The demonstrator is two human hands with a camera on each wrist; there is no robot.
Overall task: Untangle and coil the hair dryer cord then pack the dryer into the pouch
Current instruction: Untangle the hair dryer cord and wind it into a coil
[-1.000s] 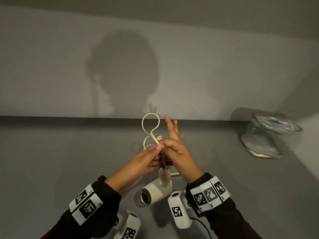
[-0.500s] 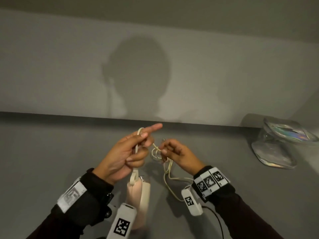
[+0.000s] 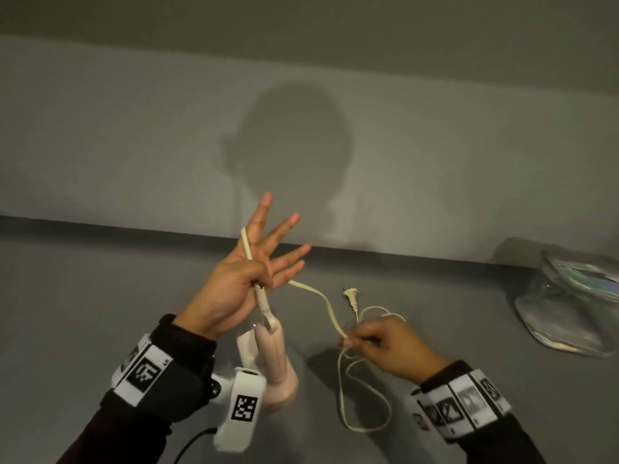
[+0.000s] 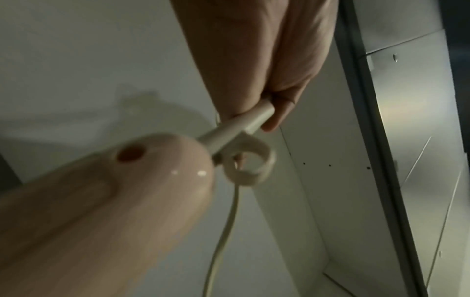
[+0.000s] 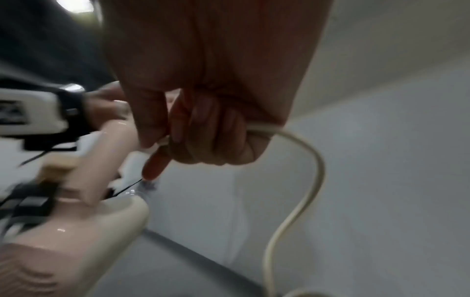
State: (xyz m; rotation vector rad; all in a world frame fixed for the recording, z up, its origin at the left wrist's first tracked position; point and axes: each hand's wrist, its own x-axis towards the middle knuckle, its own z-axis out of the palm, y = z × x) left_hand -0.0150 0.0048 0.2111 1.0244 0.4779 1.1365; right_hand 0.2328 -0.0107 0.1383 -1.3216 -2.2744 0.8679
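1. The hair dryer (image 3: 272,360) hangs below the left hand (image 3: 234,289), and the left wrist camera (image 3: 239,410) covers part of its head. The right wrist view is blurred, so the dryer's details there are smeared.
2. The dryer is pale pink and glossy, with a cream cord (image 3: 330,313) leaving the handle end through a stiff sleeve and a small hanging loop (image 4: 250,168).
3. Its long axis runs close to upright: handle end up toward the left hand, head down above the grey table (image 3: 100,296).
4. The left hand's thumb clamps the cord sleeve against the palm, while its four fingers are spread straight.
5. The right hand (image 3: 388,346) is clenched round the cord further along, with slack loops dangling below and the plug (image 3: 351,296) standing above it.
6. The clear iridescent pouch (image 3: 569,306) lies on the table, well apart to the right, cut off by the frame edge.
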